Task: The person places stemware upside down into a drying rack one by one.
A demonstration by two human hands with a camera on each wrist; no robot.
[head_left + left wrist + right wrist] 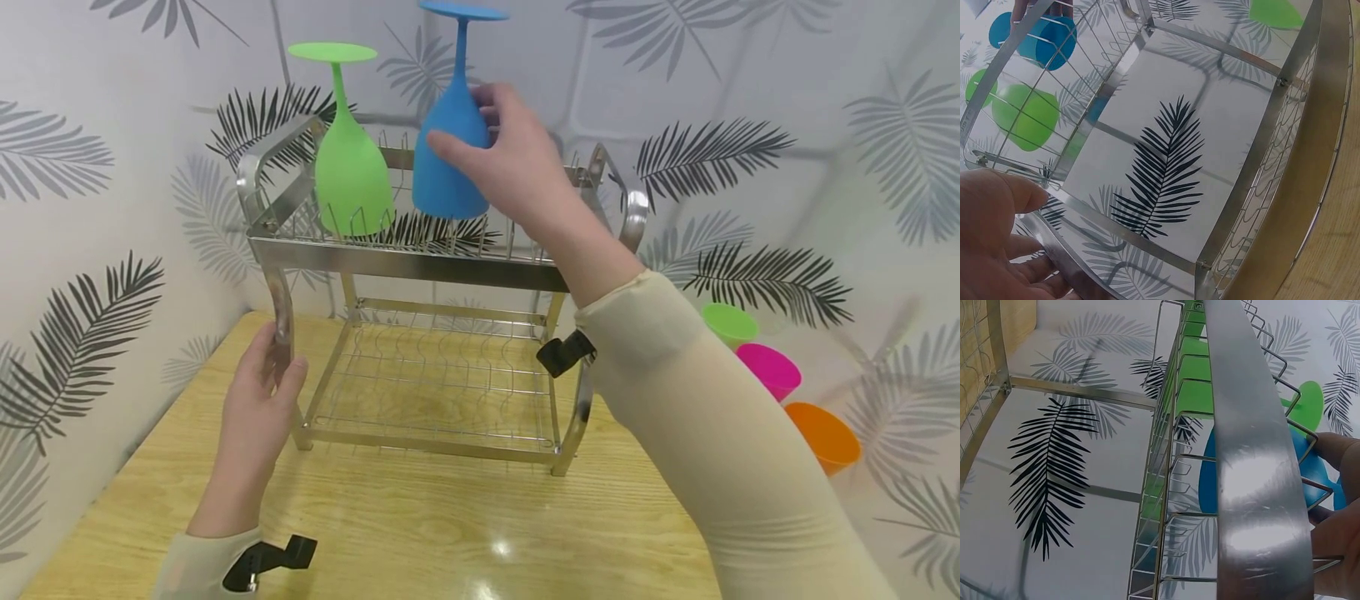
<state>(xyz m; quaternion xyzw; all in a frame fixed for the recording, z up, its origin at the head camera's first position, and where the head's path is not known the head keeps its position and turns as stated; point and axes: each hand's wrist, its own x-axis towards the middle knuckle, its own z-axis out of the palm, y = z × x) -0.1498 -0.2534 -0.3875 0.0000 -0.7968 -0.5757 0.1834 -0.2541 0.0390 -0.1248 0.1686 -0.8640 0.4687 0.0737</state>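
My right hand (517,158) grips a blue wine glass (450,125) by its bowl, thumb on the near side and fingers round the far side. The glass is upside down, its foot up and its rim down at the wires of the upper tier of a metal dish rack (420,265). To its left, a green wine glass (351,175) stands inverted on the same tier. With thumb and fingers on either side of it, my left hand (258,408) holds the rack's left front leg (281,308). In the right wrist view, the rack's front rail (1260,487) hides part of the blue glass (1208,475).
The rack's lower wire tier (442,367) sits low over a wood-grain table (450,517). Green (731,323), pink (770,371) and orange (825,437) cup-like vessels are at the right, beyond my right sleeve. Leaf-patterned covering (787,67) rises behind the rack.
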